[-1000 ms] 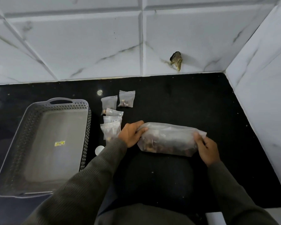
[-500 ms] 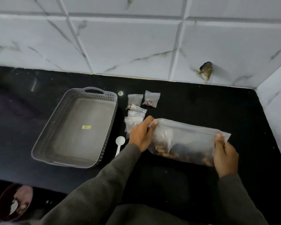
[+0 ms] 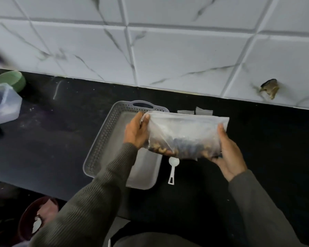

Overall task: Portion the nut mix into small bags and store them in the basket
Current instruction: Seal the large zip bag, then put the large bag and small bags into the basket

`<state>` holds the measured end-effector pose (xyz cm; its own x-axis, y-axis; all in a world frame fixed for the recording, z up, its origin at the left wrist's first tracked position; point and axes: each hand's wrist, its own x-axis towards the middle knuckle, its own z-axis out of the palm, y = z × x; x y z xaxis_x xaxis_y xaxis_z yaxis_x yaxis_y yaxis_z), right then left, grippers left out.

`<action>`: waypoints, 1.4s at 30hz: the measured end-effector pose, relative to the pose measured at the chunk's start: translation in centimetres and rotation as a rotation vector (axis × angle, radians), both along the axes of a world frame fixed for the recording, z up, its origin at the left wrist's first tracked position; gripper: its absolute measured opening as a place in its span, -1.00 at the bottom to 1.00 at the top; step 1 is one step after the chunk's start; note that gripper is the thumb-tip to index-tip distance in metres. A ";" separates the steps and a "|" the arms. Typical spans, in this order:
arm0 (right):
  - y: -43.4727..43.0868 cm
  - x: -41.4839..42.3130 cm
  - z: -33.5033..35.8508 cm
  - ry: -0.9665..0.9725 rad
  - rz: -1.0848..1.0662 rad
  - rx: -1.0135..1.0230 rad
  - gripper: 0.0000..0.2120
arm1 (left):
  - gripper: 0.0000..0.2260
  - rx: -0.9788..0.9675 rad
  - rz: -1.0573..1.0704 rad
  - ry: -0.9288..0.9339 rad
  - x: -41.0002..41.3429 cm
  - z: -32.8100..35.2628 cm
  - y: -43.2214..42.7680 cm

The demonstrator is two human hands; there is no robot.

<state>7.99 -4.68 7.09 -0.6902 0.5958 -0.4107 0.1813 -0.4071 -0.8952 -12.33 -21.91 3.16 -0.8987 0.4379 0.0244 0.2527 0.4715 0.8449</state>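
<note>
Both hands are on the big bag (image 3: pixel 185 129) of nut mix, and it's up off the surface (image 3: pixel 61 139), held level, its left end over the basket's (image 3: pixel 100 138) right rim. The left hand (image 3: pixel 135 132) has its fingers curled and pinching the gathered left end. The right hand (image 3: pixel 228 154) cups the other end from below, fingers wrapped under and thumb pressed up the side, so both hands are clamped on the bag. It looks like thin, soft plastic, slack on top, with the nuts slumped along the bottom edge. I'd judge it moderately heavy, floppy and a bit slick, its load ready to shift if it tips, so supporting it underneath while gripping the gathered end seems the safest hold. Compared with half a second ago, the bag has risen and drifted left. Then it sat low, clear of the basket and right of the small bags (image 3: pixel 203 110), but now it hides most of them, leaving only two top edges peeking out behind it. The spoon (image 3: pixel 172 171) lies where it did, just beside the basket. The view has swung left too, bringing in a green bowl (image 3: pixel 9 82) and a clear tub (image 3: pixel 2 106). Nothing shows in the visible part of the basket.
</note>
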 end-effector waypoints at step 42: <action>-7.6 -19.4 -10.1 -0.798 0.390 1.493 -0.09 | -0.23 -0.876 -0.561 0.799 -15.9 -9.5 -4.6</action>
<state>-11.44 -12.32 -2.99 -0.7925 0.6099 0.0094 0.6075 0.7905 -0.0775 -28.27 -26.47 -6.39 -0.4600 0.8877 -0.0199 0.8779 0.4513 -0.1598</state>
